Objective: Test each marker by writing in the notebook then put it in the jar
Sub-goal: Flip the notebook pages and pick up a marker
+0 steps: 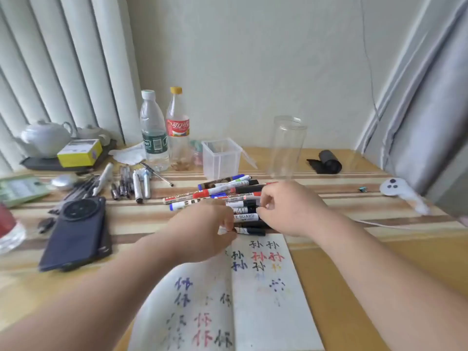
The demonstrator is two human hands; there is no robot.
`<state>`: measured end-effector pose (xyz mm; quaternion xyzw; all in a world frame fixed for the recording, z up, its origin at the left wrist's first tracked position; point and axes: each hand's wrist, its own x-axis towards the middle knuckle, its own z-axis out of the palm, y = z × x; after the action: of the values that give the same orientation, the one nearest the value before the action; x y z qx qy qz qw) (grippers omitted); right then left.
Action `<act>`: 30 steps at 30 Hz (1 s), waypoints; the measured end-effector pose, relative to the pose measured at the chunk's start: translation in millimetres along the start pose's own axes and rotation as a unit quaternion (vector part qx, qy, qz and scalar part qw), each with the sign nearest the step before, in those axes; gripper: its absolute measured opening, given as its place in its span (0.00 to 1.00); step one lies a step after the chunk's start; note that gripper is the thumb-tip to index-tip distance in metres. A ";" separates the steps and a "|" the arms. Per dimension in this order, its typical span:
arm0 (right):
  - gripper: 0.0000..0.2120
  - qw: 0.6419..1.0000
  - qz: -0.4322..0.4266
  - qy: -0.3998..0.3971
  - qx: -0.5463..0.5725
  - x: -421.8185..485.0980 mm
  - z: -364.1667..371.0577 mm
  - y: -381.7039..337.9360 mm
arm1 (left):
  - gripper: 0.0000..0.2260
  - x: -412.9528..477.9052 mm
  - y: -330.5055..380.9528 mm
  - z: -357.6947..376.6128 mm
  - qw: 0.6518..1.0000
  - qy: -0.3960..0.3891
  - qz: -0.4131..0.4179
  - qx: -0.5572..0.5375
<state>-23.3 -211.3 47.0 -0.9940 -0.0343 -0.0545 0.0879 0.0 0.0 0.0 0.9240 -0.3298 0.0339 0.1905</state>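
Note:
An open notebook (263, 295) with black, red and blue test writing lies at the table's front. Just beyond it sits a pile of several markers (228, 190) lying crosswise. My left hand (202, 231) pinches the white end of the nearest black-capped marker (249, 231) at the notebook's top edge. My right hand (291, 209) has curled fingers on the black-capped ends of markers in the pile's right side; which marker it grips I cannot tell. The tall clear jar (287, 148) stands upright behind the pile, nothing inside it.
Two plastic bottles (164, 130) and a clear square tub (221, 158) stand at the back. Pens (131, 186) and a dark phone (76, 231) lie to the left, a white teapot (45, 138) at far left. A black roll (326, 162) and a white controller (400, 191) sit right.

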 end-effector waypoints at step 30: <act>0.25 0.995 -0.021 -0.089 0.049 -11.0 56.0 36.3 | 0.36 -22.0 -10.4 43.2 0.992 -0.008 -0.086 0.092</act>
<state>-25.7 -237.6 -15.2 -0.9886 -0.0653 0.0339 0.1316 -13.4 4.4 -47.5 0.9629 -0.2458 0.0402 0.1039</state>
